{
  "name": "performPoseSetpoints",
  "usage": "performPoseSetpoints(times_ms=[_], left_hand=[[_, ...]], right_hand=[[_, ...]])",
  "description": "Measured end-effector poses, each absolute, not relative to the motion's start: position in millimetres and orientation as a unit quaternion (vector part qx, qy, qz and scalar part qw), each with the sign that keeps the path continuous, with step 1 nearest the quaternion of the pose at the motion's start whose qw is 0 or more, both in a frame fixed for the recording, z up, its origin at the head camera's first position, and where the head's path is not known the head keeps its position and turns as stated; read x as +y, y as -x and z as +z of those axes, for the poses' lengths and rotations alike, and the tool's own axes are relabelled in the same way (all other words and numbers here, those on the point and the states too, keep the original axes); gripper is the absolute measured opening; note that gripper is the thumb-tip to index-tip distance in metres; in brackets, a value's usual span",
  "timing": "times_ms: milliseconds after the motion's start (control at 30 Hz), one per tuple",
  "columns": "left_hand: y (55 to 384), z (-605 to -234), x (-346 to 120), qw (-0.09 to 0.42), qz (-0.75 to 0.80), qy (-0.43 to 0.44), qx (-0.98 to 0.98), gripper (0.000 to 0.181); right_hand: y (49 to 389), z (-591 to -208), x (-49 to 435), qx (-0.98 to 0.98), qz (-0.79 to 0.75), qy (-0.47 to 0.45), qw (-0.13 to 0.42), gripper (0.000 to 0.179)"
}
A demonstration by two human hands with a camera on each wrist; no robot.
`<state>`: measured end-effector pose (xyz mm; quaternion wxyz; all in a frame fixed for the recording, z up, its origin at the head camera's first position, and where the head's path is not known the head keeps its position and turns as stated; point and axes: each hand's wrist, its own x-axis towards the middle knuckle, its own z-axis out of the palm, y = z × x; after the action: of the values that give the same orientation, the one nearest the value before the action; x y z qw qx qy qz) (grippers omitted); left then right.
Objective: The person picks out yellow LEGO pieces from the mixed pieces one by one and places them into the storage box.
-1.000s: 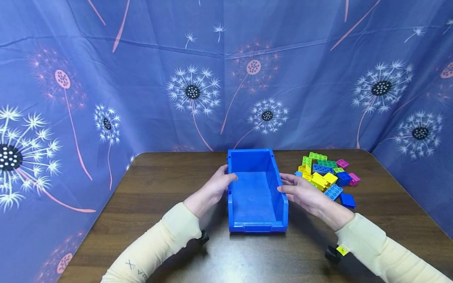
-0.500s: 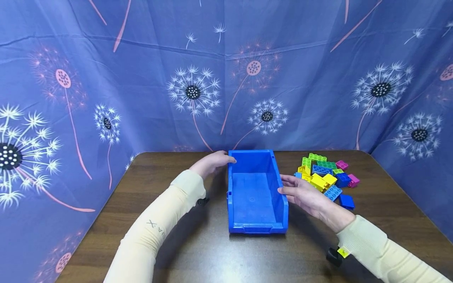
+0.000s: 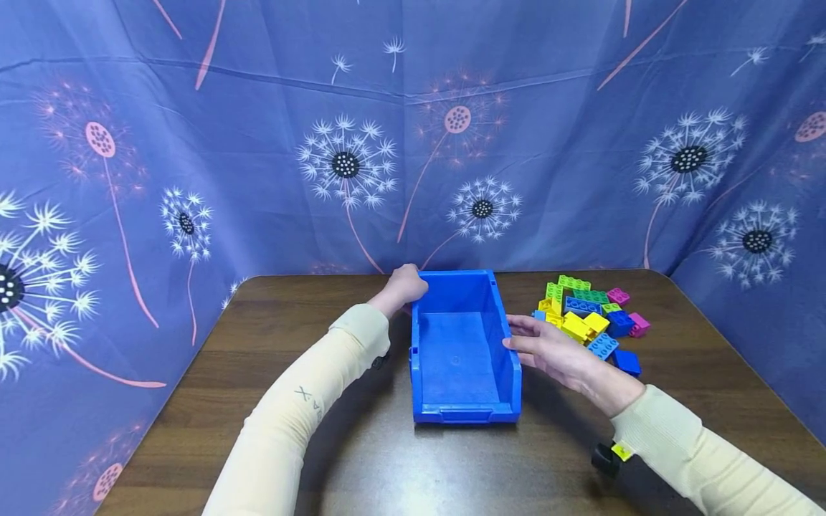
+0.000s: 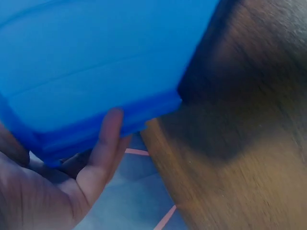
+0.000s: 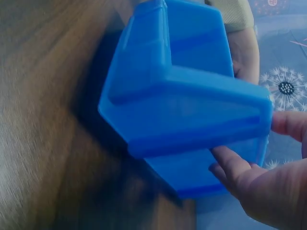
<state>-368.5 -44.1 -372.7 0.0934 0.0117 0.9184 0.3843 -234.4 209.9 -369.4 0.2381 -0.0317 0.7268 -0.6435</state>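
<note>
A blue plastic storage bin stands on the table with its low front towards me and no contents in sight. My left hand grips its far left corner; in the left wrist view that hand has a finger against the bin's outer wall. At the right wall, my right hand holds the side with the thumb at the rim. In the right wrist view its fingers lie under the rim on the outer wall. Parts of both hands' fingers are hidden behind the bin in the head view.
Right of the bin lies a loose pile of toy building bricks in yellow, green, blue and pink. The brown wooden table ends at the back against a blue dandelion-print cloth.
My left hand has slid from the middle of the bin's left wall to its far left corner. The right hand and the bin keep their places; the head view has shifted slightly.
</note>
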Motion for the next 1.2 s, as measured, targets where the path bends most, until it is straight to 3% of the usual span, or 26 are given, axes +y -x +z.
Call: performPoseSetpoints(times_ms=[233,500,667,1000,1200], left_hand=[[365.2,-372.7,-44.8,0.062,0.332,-0.023,0.941,0.033],[364.2,-369.8,-40.8,0.068,0.317,-0.021,0.946,0.034],[362.4,-369.7,-39.6,0.051,0.304,-0.025,0.951,0.043],[364.1,-371.0,-40.8,0.055,0.302,-0.017,0.952,0.047],[364.3,-372.3,-39.2,0.063,0.305,-0.013,0.950,0.046]], right_hand=[[243.0,-363.6,220.0,0.779,-0.583,0.076,0.219,0.067],[258.9,-362.1,244.5,0.931,-0.296,0.214,0.018,0.041],[264.6,-365.9,252.4,0.951,-0.176,0.250,-0.042,0.044],[282.0,-383.6,251.6,0.959,-0.053,0.271,-0.066,0.047],[293.0,-392.7,250.3,0.966,-0.037,0.255,-0.037,0.046]])
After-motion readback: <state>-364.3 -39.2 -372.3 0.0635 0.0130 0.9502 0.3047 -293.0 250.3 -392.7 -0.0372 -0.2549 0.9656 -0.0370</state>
